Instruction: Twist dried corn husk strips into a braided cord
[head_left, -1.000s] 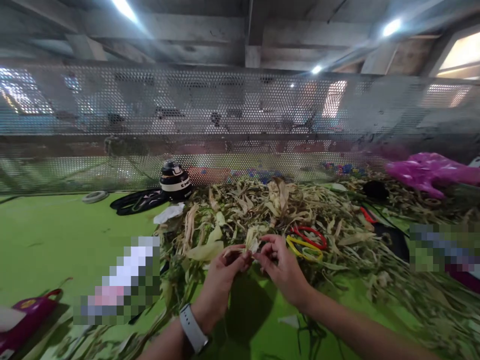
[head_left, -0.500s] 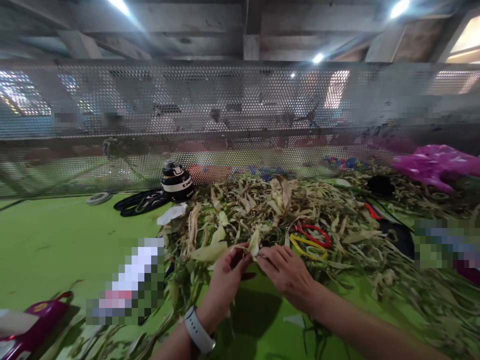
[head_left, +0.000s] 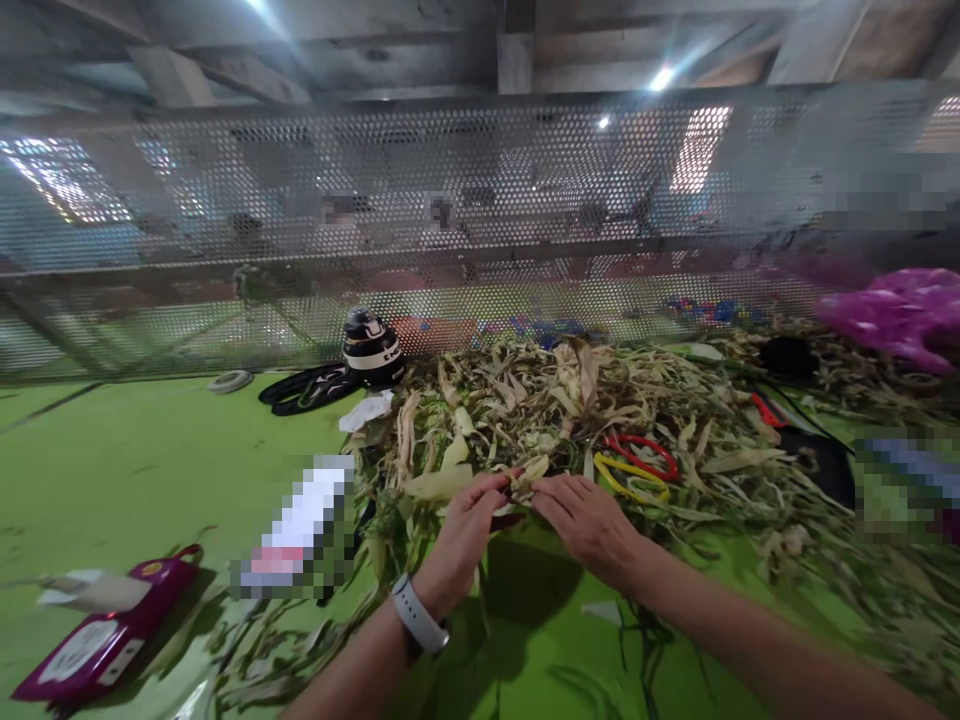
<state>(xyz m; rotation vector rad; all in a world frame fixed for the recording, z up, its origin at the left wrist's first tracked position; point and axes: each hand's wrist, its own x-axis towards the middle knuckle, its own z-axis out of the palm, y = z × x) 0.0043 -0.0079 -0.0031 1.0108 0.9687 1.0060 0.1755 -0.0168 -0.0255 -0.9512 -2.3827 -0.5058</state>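
Note:
Both hands meet at the front edge of a heap of dry corn husks (head_left: 510,385) on a green table. My left hand (head_left: 474,520), with a white watch (head_left: 420,615) on the wrist, pinches a pale husk piece (head_left: 531,470). From the other side my right hand (head_left: 581,515) grips the same piece, its fingers curled and their tips partly hidden. A broad pale husk (head_left: 439,484) lies just beyond my left hand. Scissors with a red handle loop (head_left: 651,446) and a yellow one (head_left: 628,490) rest beside my right hand.
A black bottle (head_left: 373,348), black straps (head_left: 307,388) and white tissue (head_left: 366,410) lie left of the heap. A magenta tissue pack (head_left: 105,630) is front left. At right are a pink plastic bag (head_left: 900,310) and black pouch (head_left: 814,462). A perforated metal screen (head_left: 465,215) stands behind.
The husk piece between my hands has tipped from upright to leaning right. My hands have turned slightly and stay close together. The whole view has shifted a little.

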